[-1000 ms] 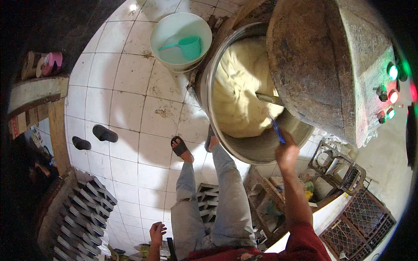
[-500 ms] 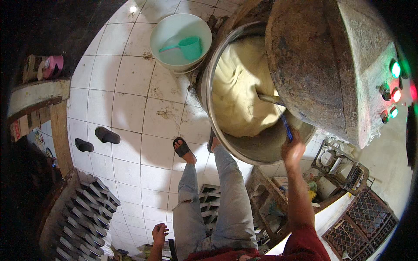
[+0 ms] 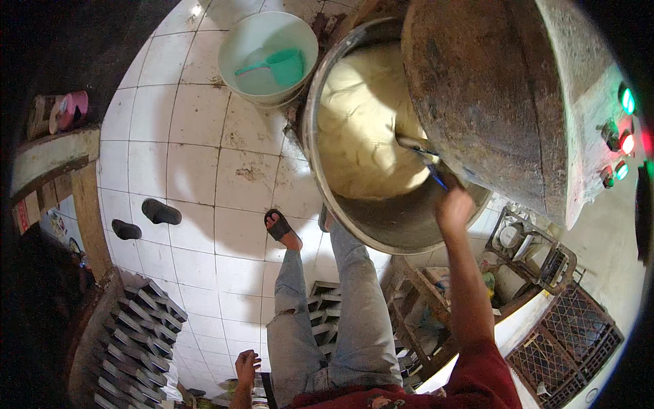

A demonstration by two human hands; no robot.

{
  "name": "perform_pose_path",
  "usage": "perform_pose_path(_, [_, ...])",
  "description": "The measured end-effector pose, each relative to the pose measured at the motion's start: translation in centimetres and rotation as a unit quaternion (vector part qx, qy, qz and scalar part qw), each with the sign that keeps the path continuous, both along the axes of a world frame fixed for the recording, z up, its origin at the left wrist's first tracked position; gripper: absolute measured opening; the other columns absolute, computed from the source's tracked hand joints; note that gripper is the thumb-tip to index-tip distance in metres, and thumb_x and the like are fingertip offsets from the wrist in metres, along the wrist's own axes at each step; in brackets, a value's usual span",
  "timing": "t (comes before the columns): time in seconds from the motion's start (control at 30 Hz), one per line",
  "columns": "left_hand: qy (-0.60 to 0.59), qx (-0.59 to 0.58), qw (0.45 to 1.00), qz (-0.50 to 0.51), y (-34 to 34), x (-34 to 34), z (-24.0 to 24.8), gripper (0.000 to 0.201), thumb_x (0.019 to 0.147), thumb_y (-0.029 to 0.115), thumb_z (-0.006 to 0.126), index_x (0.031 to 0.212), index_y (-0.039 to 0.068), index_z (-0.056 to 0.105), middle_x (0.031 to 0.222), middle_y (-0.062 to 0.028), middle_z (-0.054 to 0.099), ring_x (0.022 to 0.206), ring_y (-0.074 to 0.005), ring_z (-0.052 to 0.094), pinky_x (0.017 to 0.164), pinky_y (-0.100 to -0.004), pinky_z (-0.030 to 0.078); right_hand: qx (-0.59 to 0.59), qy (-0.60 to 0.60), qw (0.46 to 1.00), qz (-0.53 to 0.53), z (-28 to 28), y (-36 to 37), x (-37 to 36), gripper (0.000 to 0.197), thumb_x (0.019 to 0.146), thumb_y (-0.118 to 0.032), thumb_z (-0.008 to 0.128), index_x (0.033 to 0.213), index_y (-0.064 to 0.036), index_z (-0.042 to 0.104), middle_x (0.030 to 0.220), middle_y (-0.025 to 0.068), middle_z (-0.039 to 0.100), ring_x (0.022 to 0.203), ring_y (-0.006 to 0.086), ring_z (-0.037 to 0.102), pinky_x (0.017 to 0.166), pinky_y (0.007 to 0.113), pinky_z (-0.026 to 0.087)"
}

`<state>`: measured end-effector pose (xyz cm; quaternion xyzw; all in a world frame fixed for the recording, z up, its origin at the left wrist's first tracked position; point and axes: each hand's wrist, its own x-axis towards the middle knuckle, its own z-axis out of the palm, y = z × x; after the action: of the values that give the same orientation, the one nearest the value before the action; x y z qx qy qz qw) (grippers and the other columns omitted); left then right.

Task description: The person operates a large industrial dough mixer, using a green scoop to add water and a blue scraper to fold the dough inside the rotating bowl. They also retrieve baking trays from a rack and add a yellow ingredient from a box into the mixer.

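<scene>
The right hand (image 3: 455,210) is gripping a blue tool (image 3: 437,178), its fingers closing around the handle just inside the near right part of a big metal bowl (image 3: 409,225). A mass of pale dough (image 3: 361,129) is filling much of the bowl, lying toward its far left side and leaving the bare inner wall showing nearest the person. A metal arm (image 3: 413,144) is reaching into the dough from under the large brown machine cover (image 3: 484,102). The tool's tip is pointing toward that arm and the dough's edge; the hand is blurring a little, so whether the tip is touching either one is hard to tell.

The left hand (image 3: 246,365) is hanging low beside the left leg, its fingers loosely bent and partly open, holding nothing that shows.

Two green lights and a red one are glowing on the machine's right side. Left of the bowl, a white bucket (image 3: 236,51) is standing on the tiled floor (image 3: 194,174) with a teal scoop (image 3: 286,66) lying inside. Two dark slippers (image 3: 161,211) are lying farther left, and metal tins (image 3: 136,334) are sitting in rows at the lower left.
</scene>
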<state>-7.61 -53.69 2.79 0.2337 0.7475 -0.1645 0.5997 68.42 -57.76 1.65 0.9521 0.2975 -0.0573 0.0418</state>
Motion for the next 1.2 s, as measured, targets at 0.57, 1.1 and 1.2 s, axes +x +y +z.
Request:
perform_pose_path(0.57, [-0.028, -0.002, 0.999, 0.018, 1.4, 4.0, -1.3, 0.024, 0.098, 0.022, 0.064, 0.114, 0.006, 0.059, 0.1, -0.01, 0.067, 0.084, -0.0213, 0.068, 0.07, -0.0361, 0.055, -0.139, 0.042, 0.989, -0.018, -4.5, 6.0, 0.0, 0.034, 0.08, -0.007, 0.06, 0.112, -0.0127, 0.07, 0.103, 0.0148, 0.071, 0.088, 0.0363, 0.07, 0.076, 0.047, 0.056])
perform_pose_path(1.1, [-0.027, 0.009, 0.999, 0.025, 2.1, 3.1, -1.6, 0.026, 0.098, 0.022, 0.062, 0.116, 0.004, 0.059, 0.101, -0.0113, 0.068, 0.084, -0.0223, 0.069, 0.068, -0.0362, 0.056, -0.148, 0.053, 0.987, 0.024, -6.3, 5.4, -3.4, 0.036, 0.079, -0.004, 0.059, 0.114, -0.0105, 0.066, 0.096, 0.0187, 0.07, 0.083, 0.0392, 0.069, 0.076, 0.049, 0.056])
perform_pose_path(1.2, [-0.023, 0.028, 0.998, 0.055, 2.5, 3.0, 0.2, 0.027, 0.098, 0.021, 0.061, 0.118, 0.003, 0.06, 0.103, -0.0124, 0.068, 0.086, -0.0228, 0.069, 0.072, -0.0372, 0.056, 0.018, 0.115, 0.991, 0.062, -0.2, 5.7, -7.8, 0.04, 0.078, 0.002, 0.058, 0.115, -0.0086, 0.068, 0.1, 0.0186, 0.071, 0.088, 0.0389, 0.069, 0.077, 0.048, 0.056])
